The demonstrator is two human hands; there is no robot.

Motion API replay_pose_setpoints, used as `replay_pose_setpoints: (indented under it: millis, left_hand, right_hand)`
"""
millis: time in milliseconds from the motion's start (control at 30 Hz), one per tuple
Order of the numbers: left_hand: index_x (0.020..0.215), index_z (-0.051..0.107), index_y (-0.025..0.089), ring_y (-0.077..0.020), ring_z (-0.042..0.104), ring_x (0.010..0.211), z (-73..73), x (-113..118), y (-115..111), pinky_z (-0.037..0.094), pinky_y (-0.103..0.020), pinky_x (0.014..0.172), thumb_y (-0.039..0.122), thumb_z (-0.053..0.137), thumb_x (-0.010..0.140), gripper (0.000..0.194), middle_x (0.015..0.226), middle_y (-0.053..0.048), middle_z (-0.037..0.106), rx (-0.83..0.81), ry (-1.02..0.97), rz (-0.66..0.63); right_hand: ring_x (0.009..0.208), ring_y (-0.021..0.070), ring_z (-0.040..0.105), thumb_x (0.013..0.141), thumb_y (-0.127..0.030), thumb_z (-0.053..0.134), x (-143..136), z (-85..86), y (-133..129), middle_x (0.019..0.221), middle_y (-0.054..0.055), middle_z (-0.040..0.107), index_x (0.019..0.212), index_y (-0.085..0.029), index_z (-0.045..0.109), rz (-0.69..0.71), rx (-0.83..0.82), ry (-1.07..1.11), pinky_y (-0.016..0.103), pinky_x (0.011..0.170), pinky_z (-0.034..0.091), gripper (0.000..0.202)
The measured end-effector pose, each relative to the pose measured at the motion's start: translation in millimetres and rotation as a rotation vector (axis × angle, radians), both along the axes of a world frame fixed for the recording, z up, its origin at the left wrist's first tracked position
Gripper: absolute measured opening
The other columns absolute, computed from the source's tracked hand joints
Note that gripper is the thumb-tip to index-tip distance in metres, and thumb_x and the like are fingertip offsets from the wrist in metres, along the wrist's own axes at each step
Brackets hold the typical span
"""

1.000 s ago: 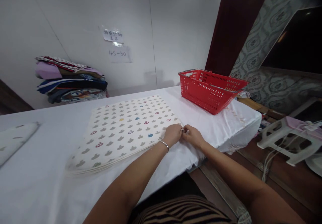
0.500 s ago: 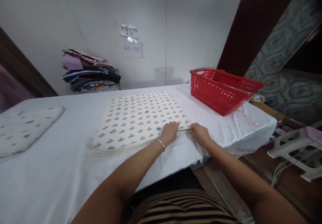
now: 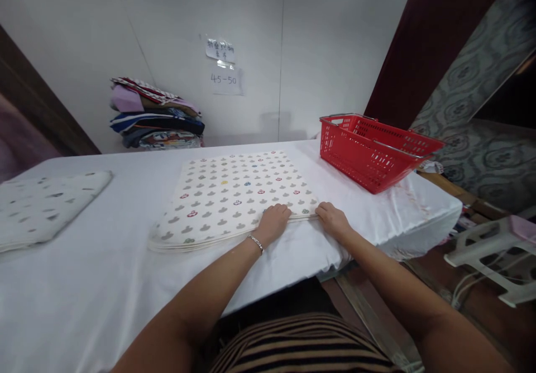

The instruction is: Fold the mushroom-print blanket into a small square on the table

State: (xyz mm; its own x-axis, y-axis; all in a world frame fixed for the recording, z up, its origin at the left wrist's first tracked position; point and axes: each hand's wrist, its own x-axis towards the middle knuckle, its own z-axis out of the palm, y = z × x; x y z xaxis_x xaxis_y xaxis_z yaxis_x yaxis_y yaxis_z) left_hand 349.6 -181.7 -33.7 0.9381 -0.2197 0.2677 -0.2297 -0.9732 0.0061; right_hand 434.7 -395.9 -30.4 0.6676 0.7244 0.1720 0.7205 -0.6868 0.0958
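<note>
A folded cream cloth [image 3: 228, 197], printed with grey mushroom-like shapes and a few red, blue and yellow ones, lies flat in several layers before me. My left hand [image 3: 274, 221], with a bracelet at the wrist, is closed over the cloth's near edge, its fingers on top and the thumb hidden. At the near right corner, my right hand [image 3: 333, 219] has its fingers curled around the layered edge. A short stretch of edge shows between the two hands.
The white-covered table [image 3: 125, 211] also bears another folded printed cloth [image 3: 54, 205] at left, a pile of folded fabrics [image 3: 157, 119] by the wall and a red basket [image 3: 372, 152] at right. A white stool [image 3: 481, 250] stands beyond the table's right end.
My left hand has slid left along the cloth's near edge, away from my right hand. My right hand stays at the corner. The whole view has shifted slightly.
</note>
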Motion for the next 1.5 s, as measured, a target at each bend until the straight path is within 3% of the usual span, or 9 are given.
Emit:
replay_pose_setpoints:
  millis: [333,467,667,867,1233,1500]
  left_hand:
    - [0.097,0.058,0.019,-0.0195,0.053,0.090,0.1,-12,7,0.040,-0.032,0.075,0.021,0.050,0.087,0.013,0.094,-0.004,0.061,-0.213,0.047,0.012]
    - [0.084,0.060,0.018,-0.0186,0.052,0.086,0.5,-13,9,0.040,-0.031,0.073,0.019,0.045,0.089,0.016,0.087,-0.004,0.060,-0.186,0.041,0.049]
    - [0.080,0.059,0.016,-0.0192,0.051,0.085,-8.6,-10,7,0.039,-0.032,0.073,0.009,0.044,0.086,0.018,0.087,-0.006,0.057,-0.011,-0.017,0.039]
    - [0.079,0.060,0.017,-0.0189,0.050,0.084,-9.8,-12,8,0.039,-0.032,0.072,0.010,0.043,0.088,0.020,0.085,-0.006,0.057,0.009,-0.003,0.047]
    - [0.098,0.059,0.019,-0.0208,0.049,0.093,-10.0,-28,11,0.038,-0.034,0.079,0.010,0.038,0.089,0.025,0.098,-0.006,0.060,-0.059,0.009,-0.005]
    - [0.097,0.056,0.015,-0.0213,0.049,0.095,-2.0,-28,4,0.038,-0.033,0.078,0.004,0.041,0.083,0.023,0.102,-0.009,0.057,0.004,0.079,0.020]
  right_hand:
    - [0.091,0.0179,0.051,0.088,-0.012,0.041,4,3.2,1,0.098,0.006,0.057,0.087,-0.019,0.058,0.016,-0.050,0.024,0.024,0.063,0.034,0.018]
    - [0.089,0.0174,0.052,0.088,-0.011,0.040,3,4.3,0,0.098,0.006,0.057,0.088,-0.019,0.059,0.023,-0.054,0.047,0.024,0.064,0.034,0.020]
    - [0.089,0.0168,0.053,0.089,-0.013,0.038,1,-1.5,-2,0.104,0.006,0.057,0.093,-0.020,0.060,-0.004,-0.020,0.066,0.024,0.064,0.035,0.023]
    - [0.088,0.0174,0.054,0.088,-0.012,0.038,6,4.2,-2,0.098,0.006,0.059,0.086,-0.019,0.061,0.079,-0.067,0.100,0.023,0.065,0.037,0.024]
    - [0.104,0.0208,0.051,0.083,-0.011,0.044,8,7.2,-18,0.115,0.009,0.057,0.108,-0.018,0.062,0.194,-0.023,0.147,0.029,0.081,0.043,0.032]
    - [0.095,0.0222,0.053,0.086,-0.011,0.039,20,-3.3,-17,0.106,0.013,0.060,0.105,-0.012,0.062,0.305,-0.065,0.043,0.032,0.082,0.043,0.030]
